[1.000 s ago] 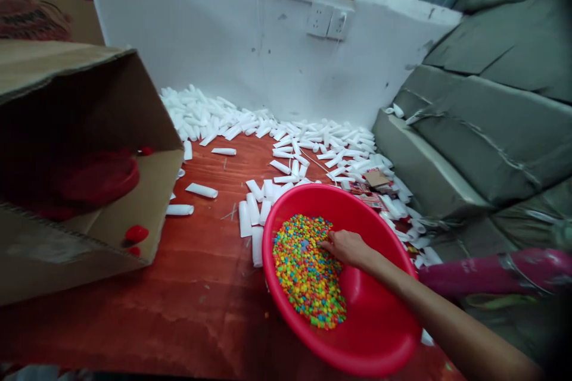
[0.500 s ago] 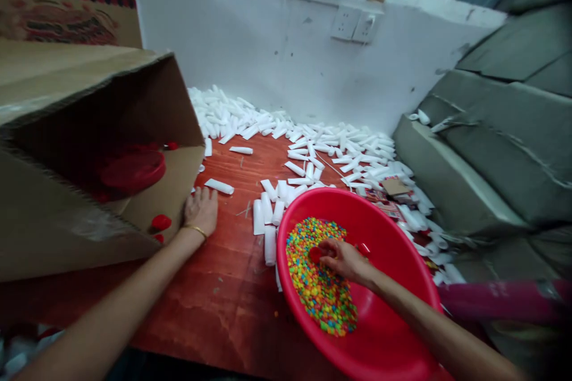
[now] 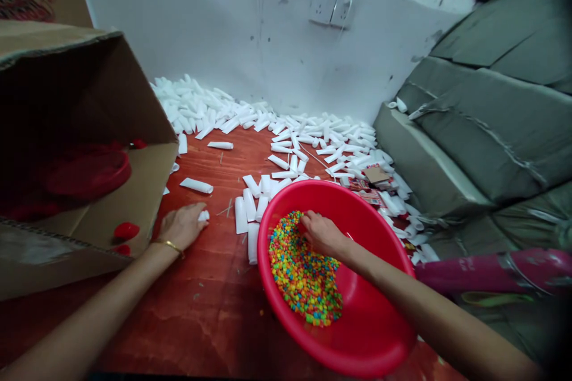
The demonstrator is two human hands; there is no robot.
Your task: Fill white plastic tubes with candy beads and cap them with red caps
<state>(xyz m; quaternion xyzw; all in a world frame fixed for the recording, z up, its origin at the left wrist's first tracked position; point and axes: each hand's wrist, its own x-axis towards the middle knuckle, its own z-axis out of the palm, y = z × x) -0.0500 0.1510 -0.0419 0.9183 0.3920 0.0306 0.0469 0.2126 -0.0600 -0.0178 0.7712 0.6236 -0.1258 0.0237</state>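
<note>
A red basin (image 3: 379,333) stands on the red-brown table (image 3: 179,315), with small multicoloured pieces (image 3: 304,283) heaped on its left side. Inside it, my right hand (image 3: 322,234) is closed at the upper edge of the heap; something red shows at its fingertips, mostly hidden. My left hand (image 3: 182,227) is on the table by the open carton, its fingers wrapped round a small white tube (image 3: 204,216). A loose white tube (image 3: 196,185) lies just above that hand. More white tubes (image 3: 250,205) lie against the basin's left rim.
An open cardboard carton (image 3: 154,190) at the left holds a round red object (image 3: 93,172) and red caps (image 3: 126,230). Many white tubes (image 3: 196,104) line the white wall. Wrapped bundles (image 3: 500,125) and a magenta cylinder (image 3: 478,272) are at the right.
My left hand has closed round a white tube and lies lower relative to the loose tube. My right hand has moved to the heap's upper edge. The view has shifted, moving the scene leftward.
</note>
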